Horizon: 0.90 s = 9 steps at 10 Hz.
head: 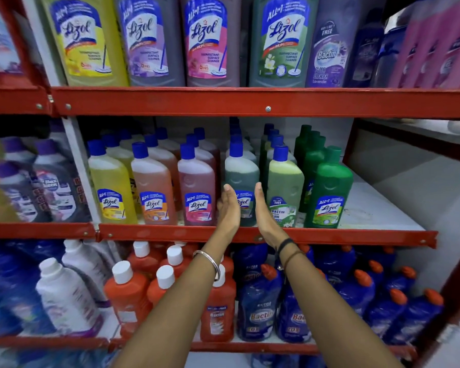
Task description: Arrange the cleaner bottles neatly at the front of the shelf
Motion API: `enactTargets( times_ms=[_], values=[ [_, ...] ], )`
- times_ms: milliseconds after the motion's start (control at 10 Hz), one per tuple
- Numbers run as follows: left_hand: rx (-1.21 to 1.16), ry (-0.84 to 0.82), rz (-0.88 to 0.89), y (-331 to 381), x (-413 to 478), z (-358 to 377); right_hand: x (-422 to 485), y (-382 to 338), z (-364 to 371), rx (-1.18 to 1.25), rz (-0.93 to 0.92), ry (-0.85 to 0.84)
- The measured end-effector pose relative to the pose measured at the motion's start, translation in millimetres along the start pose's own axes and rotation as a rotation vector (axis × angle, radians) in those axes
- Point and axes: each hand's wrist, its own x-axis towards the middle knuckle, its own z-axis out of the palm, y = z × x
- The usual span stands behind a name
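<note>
On the middle shelf (250, 233) stands a front row of small cleaner bottles with blue caps: yellow (110, 189), orange (152, 189), pink (197, 192), grey-green (241, 172), pale green (286, 187), and a dark green one (329, 192) with a green cap. More bottles line up behind each. My left hand (229, 205) and my right hand (263, 211) are flat, palms facing each other, on either side of the grey-green bottle's lower half. Whether the palms touch it is unclear.
The top shelf carries large Lizol bottles (207, 41). The bottom shelf holds white (64, 293), orange (128, 296) and blue (258, 306) bottles. Bare white shelf board (377, 208) lies to the right of the dark green bottle. Red rails edge each shelf.
</note>
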Motion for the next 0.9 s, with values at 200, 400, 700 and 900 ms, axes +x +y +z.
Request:
enactTargets(
  times_ms=[200, 400, 700, 900],
  values=[
    [0.051, -0.035, 0.004, 1.6, -18.2, -10.1, -8.4, -10.2, 0.1, -0.031, 0.013, -0.067],
    [0.116, -0.076, 0.034, 0.6, -25.6, -14.3, -24.1, -15.5, -2.4, -0.028, 0.016, -0.068],
    [0.045, -0.112, 0.049, -5.5, -32.3, -16.5, -27.4, -9.1, -7.1, 0.073, 0.081, -0.152],
    [0.11, 0.03, 0.441, 45.7, -74.5, -36.1, -62.3, -73.0, -17.2, -0.307, -0.1, 0.123]
  ],
)
